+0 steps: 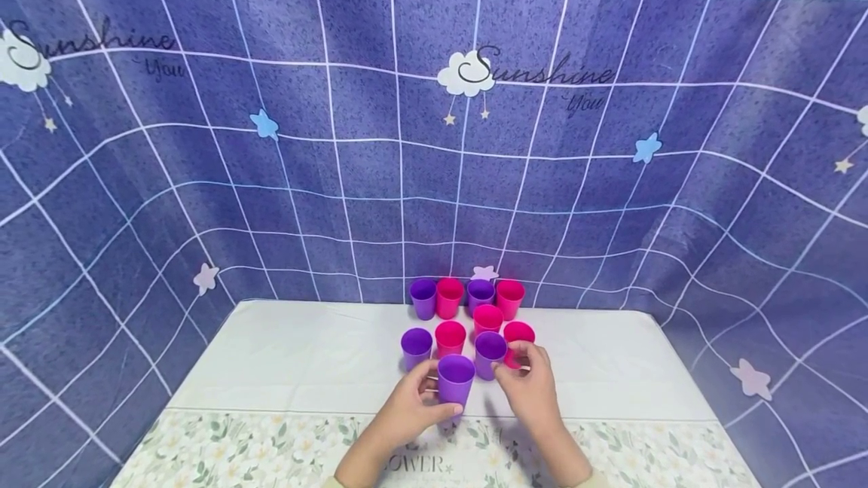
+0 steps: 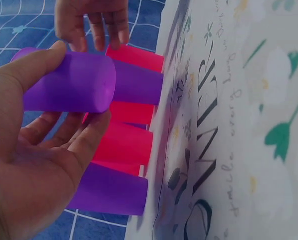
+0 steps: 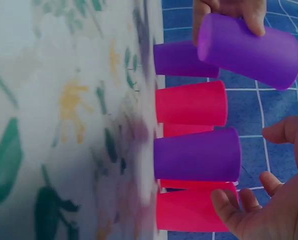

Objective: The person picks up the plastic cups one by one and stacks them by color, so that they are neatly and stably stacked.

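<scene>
My left hand (image 1: 409, 404) grips a purple cup (image 1: 455, 382), lifted off the table and upright, thumb on the near side and fingers behind. The left wrist view shows this cup (image 2: 71, 82) between thumb and fingers. My right hand (image 1: 534, 388) hovers by the right end of the front row, beside a standing purple cup (image 1: 490, 358) and a pink cup (image 1: 518, 333). In the right wrist view its fingers (image 3: 227, 212) are spread and loosely bent, overlapping the pink cup's rim; whether they touch it I cannot tell. Nothing is held there.
Farther left in the front row stand a purple cup (image 1: 417, 343) and a pink cup (image 1: 450, 337). Another pink cup (image 1: 488, 318) is behind. A back row of purple and pink cups lines the blue grid curtain (image 1: 353, 194). A floral cloth (image 1: 224, 443) covers the table's near part.
</scene>
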Available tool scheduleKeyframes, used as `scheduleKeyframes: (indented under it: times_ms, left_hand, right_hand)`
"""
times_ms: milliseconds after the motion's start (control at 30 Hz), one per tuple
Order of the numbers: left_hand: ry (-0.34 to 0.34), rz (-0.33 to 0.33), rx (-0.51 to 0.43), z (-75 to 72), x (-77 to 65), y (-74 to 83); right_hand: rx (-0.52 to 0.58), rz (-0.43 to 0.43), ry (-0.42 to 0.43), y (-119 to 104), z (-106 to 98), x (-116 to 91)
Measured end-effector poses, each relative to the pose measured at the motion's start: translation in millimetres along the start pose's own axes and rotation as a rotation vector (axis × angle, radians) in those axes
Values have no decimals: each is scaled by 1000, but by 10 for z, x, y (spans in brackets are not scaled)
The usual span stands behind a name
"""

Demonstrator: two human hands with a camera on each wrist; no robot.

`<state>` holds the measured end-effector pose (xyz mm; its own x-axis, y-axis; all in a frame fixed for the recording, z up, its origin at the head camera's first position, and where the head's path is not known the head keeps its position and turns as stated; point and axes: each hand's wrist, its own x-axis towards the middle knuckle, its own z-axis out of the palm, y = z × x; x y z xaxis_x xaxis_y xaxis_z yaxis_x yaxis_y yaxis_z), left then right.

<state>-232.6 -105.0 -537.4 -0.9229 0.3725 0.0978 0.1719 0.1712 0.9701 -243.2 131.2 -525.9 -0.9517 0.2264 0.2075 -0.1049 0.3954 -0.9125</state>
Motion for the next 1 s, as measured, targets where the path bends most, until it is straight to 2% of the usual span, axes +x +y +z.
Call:
scheduleKeyframes:
  times_ms: [233,567,767,1000]
  left_hand:
    - [2,3,39,-14,5,-16]
    - [-3,-6,92,-14,-4,-44]
    - [-16,-20,88,-9,-12,-47]
    - [-9,-2,73,-24,12,-86]
  right_hand:
    - [-29,-11,15,113,80,-11]
    - [-106,-100,1,159,108,-17]
    - [-89,-144,25,205,98,0]
    - [-41,-146,28,186,93,27]
